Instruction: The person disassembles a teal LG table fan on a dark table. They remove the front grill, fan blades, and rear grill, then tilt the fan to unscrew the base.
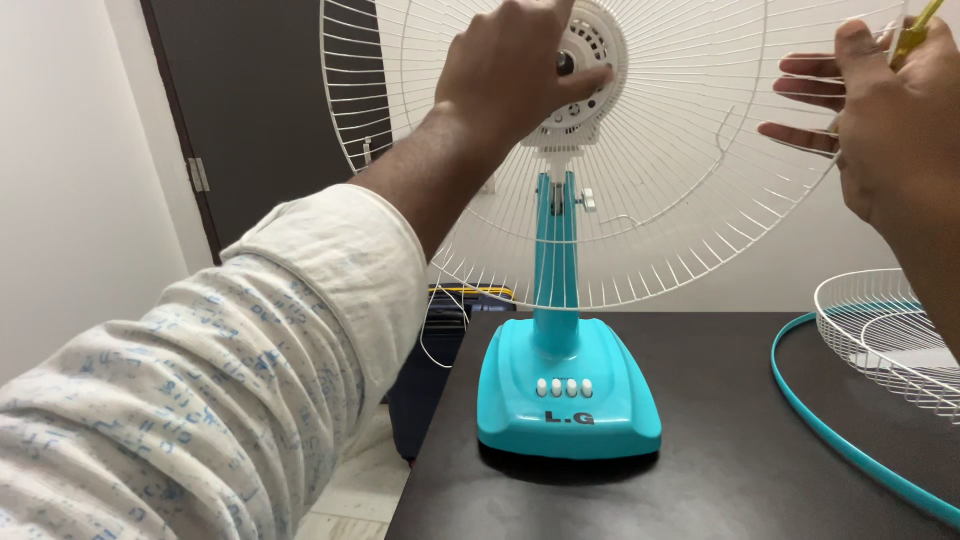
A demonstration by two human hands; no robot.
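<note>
1. A person's left hand (515,70) reaches up to the middle of a table fan, its fingers curled and its fingertips pressed against the white motor hub (585,70). The grip is loosely closed on the hub rather than wrapped around it.
2. The right hand (890,120) is at the far right rim of the white wire rear guard (680,200), fingers spread through the wires. A thin yellow-green tool handle (915,35) is pinched in this grip; its tip is out of view.
3. Below the left grip, a turquoise stem (556,260) runs down to a turquoise base (568,385) with four white buttons (565,387), standing on a dark worktop (720,480).
4. Below the right grip, on the worktop, lie a second white wire guard (885,330) and a turquoise rim ring (850,440).
5. The left arm wears a white patterned sleeve (220,390).
</note>
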